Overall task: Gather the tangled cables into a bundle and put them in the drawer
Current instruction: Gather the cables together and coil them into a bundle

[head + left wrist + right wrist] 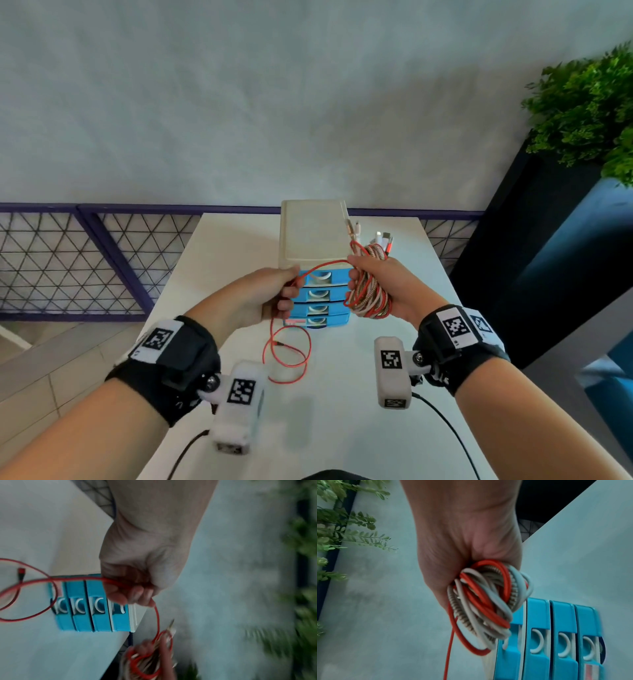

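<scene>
My right hand (pixel 368 284) (pixel 464 555) grips a coiled bundle of red, white and braided cables (pixel 368 298) (pixel 486 601) above the table, just right of the drawer unit. Several plug ends (pixel 380 236) stick up from the bundle. A single red cable (pixel 291 346) (pixel 44 582) runs from the bundle to my left hand (pixel 274 294) (pixel 137 574), which holds it in curled fingers. Its loose tail loops on the table below, ending in a red plug (pixel 21 573). The small drawer unit (pixel 313 240) (pixel 553 635) has a beige top and several blue drawers, all closed.
The white table (pixel 359 377) stands against a grey wall. A purple mesh railing (pixel 85 260) runs along the left. A dark planter with a green plant (pixel 589 113) stands at the right.
</scene>
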`<move>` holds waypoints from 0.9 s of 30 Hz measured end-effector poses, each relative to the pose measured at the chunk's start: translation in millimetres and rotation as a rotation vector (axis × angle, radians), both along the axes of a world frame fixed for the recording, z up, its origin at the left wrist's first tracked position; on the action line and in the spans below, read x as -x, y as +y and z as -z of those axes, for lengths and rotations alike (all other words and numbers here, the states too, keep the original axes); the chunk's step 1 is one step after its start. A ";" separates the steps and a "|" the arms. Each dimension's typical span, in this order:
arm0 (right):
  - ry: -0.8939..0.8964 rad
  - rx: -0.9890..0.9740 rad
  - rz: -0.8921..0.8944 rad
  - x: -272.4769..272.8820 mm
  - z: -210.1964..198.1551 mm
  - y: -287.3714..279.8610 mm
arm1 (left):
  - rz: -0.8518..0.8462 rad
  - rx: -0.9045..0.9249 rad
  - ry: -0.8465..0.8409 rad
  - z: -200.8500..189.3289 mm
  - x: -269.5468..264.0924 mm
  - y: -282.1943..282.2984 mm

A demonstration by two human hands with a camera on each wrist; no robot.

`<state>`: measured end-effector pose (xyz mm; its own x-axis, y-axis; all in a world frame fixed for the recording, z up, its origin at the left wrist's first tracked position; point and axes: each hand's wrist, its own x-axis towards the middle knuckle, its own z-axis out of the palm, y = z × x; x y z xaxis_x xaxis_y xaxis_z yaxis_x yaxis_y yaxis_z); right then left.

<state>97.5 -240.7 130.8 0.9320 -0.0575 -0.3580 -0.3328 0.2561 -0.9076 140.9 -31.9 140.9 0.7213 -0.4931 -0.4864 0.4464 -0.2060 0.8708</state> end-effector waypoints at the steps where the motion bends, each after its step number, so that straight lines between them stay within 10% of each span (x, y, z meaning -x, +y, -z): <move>1: -0.001 0.018 0.035 -0.3 1.2 -3.5 | 0.003 0.120 0.130 0.0 0.6 5.4; 5: -0.014 0.178 0.034 0.4 4.5 0.2 | 0.018 0.390 0.247 -4.1 6.6 4.0; 16: -0.037 -0.064 -0.334 8.2 -0.1 21.6 | 0.118 0.073 0.079 -9.9 24.2 -44.1; 27: -0.040 -0.005 0.273 -6.7 -1.9 3.5 | 0.562 0.057 0.197 21.9 26.3 1.7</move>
